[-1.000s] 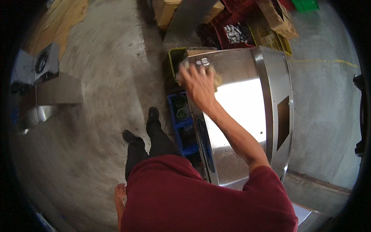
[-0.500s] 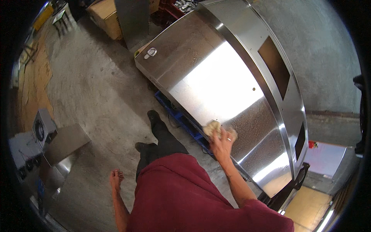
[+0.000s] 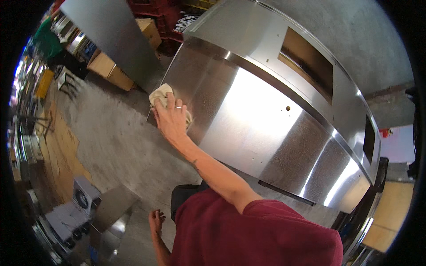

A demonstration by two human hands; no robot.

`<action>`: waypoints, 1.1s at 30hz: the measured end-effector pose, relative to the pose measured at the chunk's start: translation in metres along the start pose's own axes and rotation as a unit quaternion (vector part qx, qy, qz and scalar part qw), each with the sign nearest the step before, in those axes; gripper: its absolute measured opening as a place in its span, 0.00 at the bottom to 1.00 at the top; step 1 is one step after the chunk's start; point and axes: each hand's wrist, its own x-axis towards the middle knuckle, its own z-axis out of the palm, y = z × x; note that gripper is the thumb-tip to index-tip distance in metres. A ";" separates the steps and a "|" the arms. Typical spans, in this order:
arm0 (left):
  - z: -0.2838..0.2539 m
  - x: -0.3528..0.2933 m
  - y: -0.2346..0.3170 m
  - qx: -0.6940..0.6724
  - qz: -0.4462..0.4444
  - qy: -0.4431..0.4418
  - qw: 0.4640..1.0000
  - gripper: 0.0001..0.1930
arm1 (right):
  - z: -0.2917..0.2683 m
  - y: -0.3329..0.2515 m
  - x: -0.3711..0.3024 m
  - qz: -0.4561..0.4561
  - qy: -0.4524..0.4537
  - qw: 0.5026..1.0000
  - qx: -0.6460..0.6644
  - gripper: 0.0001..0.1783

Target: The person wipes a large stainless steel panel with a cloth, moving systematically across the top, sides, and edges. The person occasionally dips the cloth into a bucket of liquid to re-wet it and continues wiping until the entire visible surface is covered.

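Note:
A large stainless-steel cabinet (image 3: 262, 119) with a glossy, streaked face fills the right half of the view. Against its far-left end my right hand (image 3: 171, 117) presses a crumpled beige cloth (image 3: 160, 93), the fingers spread over it and a ring on one of them. Part of the cloth also pokes out beside the palm. The panel's lower left corner is covered by the hand and cloth. My left hand (image 3: 156, 220) hangs low by my side over the floor, fingers loosely curled with nothing in them.
A tall sheet-metal panel (image 3: 111, 35) stands beyond the cabinet, near cardboard boxes (image 3: 108, 71) and red crates (image 3: 148, 9). At lower left are a grey machine part (image 3: 84, 195) and bent sheet metal (image 3: 113, 206). A person in green (image 3: 46, 40) is far left.
My right hand has carried the cloth from the panel's near lower edge to its far-left end, the arm now stretched out. The whole view has shifted, and my left hand still hangs low.

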 end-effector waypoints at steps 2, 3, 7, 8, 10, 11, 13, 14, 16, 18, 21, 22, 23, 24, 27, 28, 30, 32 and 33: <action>-0.009 0.005 0.027 0.022 0.009 -0.012 1.000 0.23 | 0.017 0.003 0.008 0.021 -0.014 0.999 -0.035 0.26; -0.009 0.006 0.038 0.032 0.007 -0.030 0.999 0.23 | 0.018 0.003 0.001 0.003 -0.038 0.998 -0.044 0.27; -0.016 0.043 0.076 0.146 -0.003 -0.125 0.981 0.21 | -0.017 0.037 -0.017 -0.032 -0.097 0.995 -0.021 0.28; -0.018 0.059 0.091 0.176 -0.009 -0.160 0.971 0.21 | -0.031 0.051 -0.026 -0.027 -0.106 0.994 -0.011 0.27; -0.024 0.094 0.130 0.212 -0.022 -0.198 0.957 0.21 | -0.058 0.077 -0.063 0.014 -0.053 0.994 -0.095 0.25; -0.025 0.110 0.144 0.200 -0.020 -0.203 0.958 0.20 | -0.077 0.097 -0.097 0.057 -0.047 0.986 -0.150 0.28; -0.035 0.142 0.162 0.186 0.002 -0.211 0.960 0.20 | -0.131 0.140 -0.150 0.308 -0.054 0.948 -0.053 0.28; -0.041 0.162 0.164 0.180 0.021 -0.218 0.959 0.21 | -0.164 0.162 -0.170 0.503 -0.022 0.862 0.063 0.24; -0.045 0.186 0.177 0.211 0.047 -0.242 0.946 0.20 | -0.239 0.209 -0.232 0.341 0.011 0.868 -0.360 0.18; -0.035 0.208 0.193 0.271 0.073 -0.271 0.921 0.20 | -0.303 0.245 -0.281 0.423 0.033 0.814 -0.398 0.20; -0.048 0.242 0.212 0.369 0.259 -0.319 0.834 0.18 | -0.305 0.226 -0.241 0.419 0.084 0.838 -0.340 0.25; -0.044 0.232 0.222 0.355 0.193 -0.299 0.865 0.18 | -0.296 0.196 -0.207 0.422 0.086 0.839 -0.333 0.27; -0.045 0.225 0.236 0.343 0.128 -0.270 0.890 0.18 | -0.270 0.157 -0.158 0.440 0.122 0.843 -0.285 0.26; -0.048 0.225 0.247 0.308 0.110 -0.267 0.906 0.18 | -0.241 0.123 -0.116 0.362 0.122 0.876 -0.294 0.29; -0.065 0.249 0.253 0.260 0.057 -0.238 0.934 0.16 | -0.112 0.062 -0.024 0.204 0.146 0.934 -0.254 0.35; -0.069 0.259 0.259 0.258 0.069 -0.249 0.931 0.16 | -0.074 0.038 0.005 0.165 0.182 0.948 -0.204 0.34; -0.070 0.275 0.269 0.256 0.092 -0.273 0.923 0.15 | -0.011 0.017 0.041 0.140 0.116 0.959 -0.217 0.33; -0.066 0.277 0.279 0.236 0.096 -0.256 0.932 0.14 | 0.014 0.025 0.051 0.116 0.100 0.970 -0.187 0.33; -0.064 0.278 0.287 0.227 0.099 -0.248 0.937 0.14 | 0.017 0.031 0.049 0.109 0.093 0.973 -0.180 0.33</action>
